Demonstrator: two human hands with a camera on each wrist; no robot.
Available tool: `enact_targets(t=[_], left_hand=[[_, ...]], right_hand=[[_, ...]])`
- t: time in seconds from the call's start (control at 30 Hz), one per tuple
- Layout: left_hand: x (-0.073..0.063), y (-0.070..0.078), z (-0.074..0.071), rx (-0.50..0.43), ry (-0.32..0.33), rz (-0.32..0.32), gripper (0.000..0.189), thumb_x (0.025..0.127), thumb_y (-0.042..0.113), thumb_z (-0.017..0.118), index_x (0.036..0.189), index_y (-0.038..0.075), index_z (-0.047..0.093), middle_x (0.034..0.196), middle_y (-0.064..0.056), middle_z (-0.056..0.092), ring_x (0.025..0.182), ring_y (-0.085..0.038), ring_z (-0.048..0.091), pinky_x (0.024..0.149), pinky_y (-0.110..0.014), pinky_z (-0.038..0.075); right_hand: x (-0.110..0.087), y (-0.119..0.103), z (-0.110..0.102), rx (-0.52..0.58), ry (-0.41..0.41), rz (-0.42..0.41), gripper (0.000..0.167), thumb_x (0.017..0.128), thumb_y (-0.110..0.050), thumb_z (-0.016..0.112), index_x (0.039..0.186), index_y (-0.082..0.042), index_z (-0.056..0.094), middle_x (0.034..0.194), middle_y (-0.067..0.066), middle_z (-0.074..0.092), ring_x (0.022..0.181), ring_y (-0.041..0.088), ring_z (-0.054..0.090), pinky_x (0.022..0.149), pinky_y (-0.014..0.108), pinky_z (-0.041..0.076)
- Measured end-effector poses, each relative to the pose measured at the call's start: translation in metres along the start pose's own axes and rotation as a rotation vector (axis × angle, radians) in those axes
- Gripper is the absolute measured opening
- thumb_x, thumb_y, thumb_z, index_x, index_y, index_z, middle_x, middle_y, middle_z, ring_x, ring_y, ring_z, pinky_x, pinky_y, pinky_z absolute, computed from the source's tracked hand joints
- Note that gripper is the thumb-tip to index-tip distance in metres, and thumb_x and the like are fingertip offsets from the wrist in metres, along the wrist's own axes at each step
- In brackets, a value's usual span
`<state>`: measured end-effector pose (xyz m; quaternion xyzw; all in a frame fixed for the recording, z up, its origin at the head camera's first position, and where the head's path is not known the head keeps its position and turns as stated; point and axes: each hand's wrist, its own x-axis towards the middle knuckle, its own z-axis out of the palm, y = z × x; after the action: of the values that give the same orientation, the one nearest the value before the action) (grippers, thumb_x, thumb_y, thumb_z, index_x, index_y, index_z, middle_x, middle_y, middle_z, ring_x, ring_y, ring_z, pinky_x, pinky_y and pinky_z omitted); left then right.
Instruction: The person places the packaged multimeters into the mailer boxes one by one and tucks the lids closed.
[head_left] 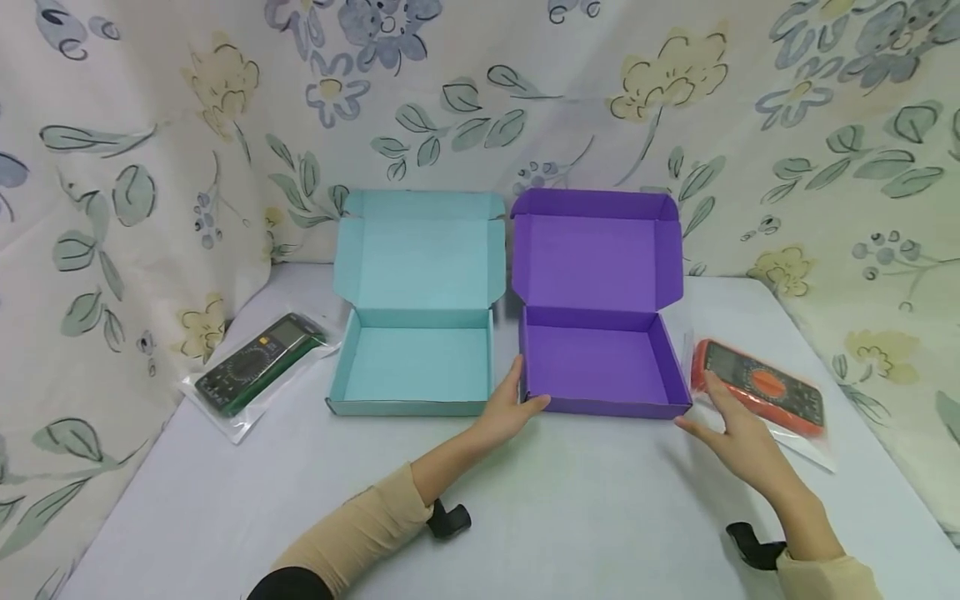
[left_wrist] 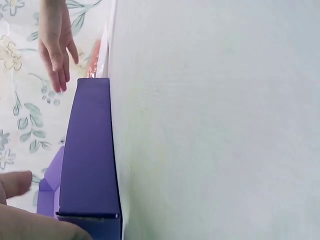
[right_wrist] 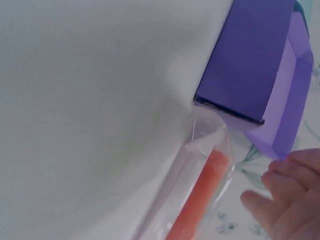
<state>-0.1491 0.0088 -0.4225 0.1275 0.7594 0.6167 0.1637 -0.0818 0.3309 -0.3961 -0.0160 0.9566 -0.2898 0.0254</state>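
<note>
**Trainee:** Where is the left hand (head_left: 506, 412) bearing?

**Instructor:** It is resting at the near left corner of the purple box (head_left: 600, 358), in the gap beside the teal box (head_left: 420, 358). Its fingers are extending along the side wall and its thumb is lying toward the front; they are not curling round the cardboard. This contact is probably steadying the box against sliding.

**Trainee:** And the right hand (head_left: 738, 433)?

**Instructor:** It is hovering by the red multimeter (head_left: 768, 383), near the box's other front corner. Its fingers are spreading apart and gripping nothing; the right wrist view is showing them clear of the bag (head_left: 813, 454).

**Trainee:** How are the meters lying?

**Instructor:** The red multimeter is lying on the tabletop (head_left: 570, 500), right of the purple box, inside that clear bag. The green multimeter (head_left: 258, 362) is lying left of the teal box, also in clear wrapping. Each is sitting on an outer side, presumably for reach by the nearer hand.

**Trainee:** Why are the lids standing up?

**Instructor:** They are hinging at the rear edges, so both trays are facing upward with nothing blocking the front.
</note>
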Motion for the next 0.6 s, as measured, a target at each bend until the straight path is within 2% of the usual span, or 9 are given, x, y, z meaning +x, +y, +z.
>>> enact_targets(t=[0.1,0.2,0.4,0.47,0.5,0.53,0.6], left_hand=[[0.001,-0.001,0.001,0.001,0.048,-0.046,0.072,0.099,0.01,0.053,0.154,-0.003,0.008,0.16,-0.018,0.009,0.146,-0.033,0.01,0.118,-0.045,0.015],[0.003,-0.003,-0.001,0.002,0.078,-0.054,0.069,0.099,0.006,0.052,0.153,-0.005,0.01,0.159,-0.02,0.011,0.146,-0.035,0.012,0.118,-0.046,0.015],[0.004,-0.004,-0.004,0.031,0.065,-0.068,0.065,0.1,0.003,0.045,0.152,-0.006,0.008,0.159,-0.022,0.01,0.145,-0.036,0.014,0.118,-0.045,0.014],[0.004,-0.004,-0.004,0.049,0.066,-0.074,0.063,0.101,0.002,0.042,0.153,-0.006,0.007,0.159,-0.021,0.01,0.145,-0.035,0.013,0.118,-0.044,0.013],[0.004,-0.004,-0.004,0.058,0.071,-0.076,0.062,0.101,0.002,0.041,0.153,-0.005,0.008,0.159,-0.021,0.01,0.145,-0.035,0.013,0.118,-0.044,0.013],[0.005,-0.004,-0.004,0.067,0.077,-0.082,0.061,0.102,0.002,0.04,0.153,-0.005,0.008,0.159,-0.021,0.011,0.145,-0.035,0.013,0.118,-0.044,0.013],[0.004,-0.004,-0.004,0.079,0.089,-0.085,0.061,0.101,0.001,0.04,0.153,-0.005,0.009,0.159,-0.021,0.012,0.145,-0.035,0.014,0.118,-0.045,0.014]], right_hand=[[0.003,0.007,-0.006,0.078,-0.027,0.02,0.084,0.098,-0.04,0.055,0.155,-0.003,0.006,0.153,0.034,0.014,0.129,0.062,0.025,0.097,0.074,0.028],[0.006,0.016,-0.011,0.183,-0.059,0.045,0.078,0.102,-0.036,0.05,0.155,-0.003,0.004,0.154,0.034,0.011,0.129,0.063,0.025,0.097,0.073,0.029],[0.009,0.036,-0.022,0.369,-0.088,0.057,0.071,0.105,-0.034,0.039,0.154,0.001,0.001,0.156,0.03,0.001,0.138,0.056,0.006,0.101,0.076,0.015],[0.01,0.045,-0.025,0.427,-0.093,0.026,0.067,0.107,-0.033,0.033,0.153,0.002,0.0,0.157,0.028,-0.002,0.143,0.046,0.003,0.114,0.06,0.016],[0.01,0.049,-0.027,0.455,-0.098,0.01,0.065,0.108,-0.032,0.03,0.153,0.003,-0.001,0.157,0.028,-0.003,0.146,0.037,0.003,0.118,0.048,0.018],[0.011,0.053,-0.028,0.483,-0.102,-0.011,0.064,0.108,-0.032,0.027,0.152,0.004,-0.002,0.157,0.028,-0.005,0.147,0.029,0.003,0.118,0.035,0.02],[0.012,0.061,-0.03,0.53,-0.106,-0.03,0.063,0.108,-0.033,0.023,0.152,0.004,-0.004,0.157,0.026,-0.007,0.148,0.016,0.004,0.108,0.011,0.025]])
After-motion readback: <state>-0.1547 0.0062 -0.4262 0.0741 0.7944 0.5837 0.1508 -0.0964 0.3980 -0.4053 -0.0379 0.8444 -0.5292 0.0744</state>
